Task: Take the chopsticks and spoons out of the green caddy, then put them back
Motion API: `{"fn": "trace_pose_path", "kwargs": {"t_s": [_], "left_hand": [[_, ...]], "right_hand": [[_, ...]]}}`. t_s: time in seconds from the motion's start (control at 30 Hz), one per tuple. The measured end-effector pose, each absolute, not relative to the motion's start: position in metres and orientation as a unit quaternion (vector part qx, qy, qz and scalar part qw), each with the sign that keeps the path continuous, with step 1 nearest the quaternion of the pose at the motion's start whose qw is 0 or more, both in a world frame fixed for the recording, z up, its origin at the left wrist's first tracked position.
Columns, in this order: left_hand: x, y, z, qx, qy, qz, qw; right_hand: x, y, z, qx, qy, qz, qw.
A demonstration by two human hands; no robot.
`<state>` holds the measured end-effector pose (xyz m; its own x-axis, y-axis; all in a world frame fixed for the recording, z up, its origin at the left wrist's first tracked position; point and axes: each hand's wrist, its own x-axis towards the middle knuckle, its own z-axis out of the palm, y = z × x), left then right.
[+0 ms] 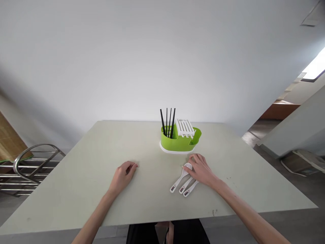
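My right hand [201, 169] rests over three white spoons on the table. Its thumb and fingers close around the bowl of the left spoon [180, 178]. The middle spoon [187, 184] and the right spoon [192, 188] lie beside it, their bowls hidden beneath the hand. All the handles point toward me and bear dark printed labels. Just beyond the fingers stands a green utensil holder [175, 145] on a white base. Several black chopsticks [162, 118] stand upright in its left compartment. My left hand [123, 176] lies on the table farther left, fingers curled in, nothing visible in them.
A white slotted rack [185, 128] sits on top of the holder. The pale table [83, 176] reaches back to a white wall [132, 67]. A metal rack [33, 162] stands left of the table, and a doorway lies to the right.
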<state>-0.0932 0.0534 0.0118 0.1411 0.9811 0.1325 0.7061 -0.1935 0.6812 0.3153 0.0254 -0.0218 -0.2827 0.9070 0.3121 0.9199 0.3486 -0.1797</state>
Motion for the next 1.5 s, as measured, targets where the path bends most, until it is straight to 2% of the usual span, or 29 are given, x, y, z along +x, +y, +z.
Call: {"fn": "trace_pose_path", "kwargs": {"t_s": [0.37, 0.67, 0.93, 1.13, 1.23, 1.33, 1.5], "left_hand": [[-0.094, 0.054, 0.009, 0.720, 0.586, 0.292, 0.229], [-0.097, 0.057, 0.005, 0.727, 0.580, 0.296, 0.219], [-0.097, 0.056, 0.006, 0.728, 0.578, 0.301, 0.212], [-0.098, 0.057, 0.005, 0.729, 0.576, 0.301, 0.212], [-0.098, 0.057, 0.004, 0.732, 0.572, 0.308, 0.206], [-0.098, 0.056, 0.004, 0.733, 0.571, 0.309, 0.203], [-0.099, 0.055, 0.004, 0.730, 0.574, 0.302, 0.216]], "right_hand": [[0.277, 0.034, -0.018, -0.551, -0.808, -0.076, 0.194], [0.237, 0.040, -0.015, -0.550, -0.801, -0.043, 0.233], [0.219, 0.039, -0.010, -0.628, -0.765, -0.023, 0.141], [0.213, 0.038, -0.002, -0.676, -0.730, 0.047, 0.090], [0.211, 0.038, 0.001, -0.688, -0.710, 0.101, 0.111], [0.212, 0.040, 0.012, -0.679, -0.702, 0.122, 0.176], [0.229, 0.055, 0.080, -0.643, -0.691, 0.073, 0.323]]}}
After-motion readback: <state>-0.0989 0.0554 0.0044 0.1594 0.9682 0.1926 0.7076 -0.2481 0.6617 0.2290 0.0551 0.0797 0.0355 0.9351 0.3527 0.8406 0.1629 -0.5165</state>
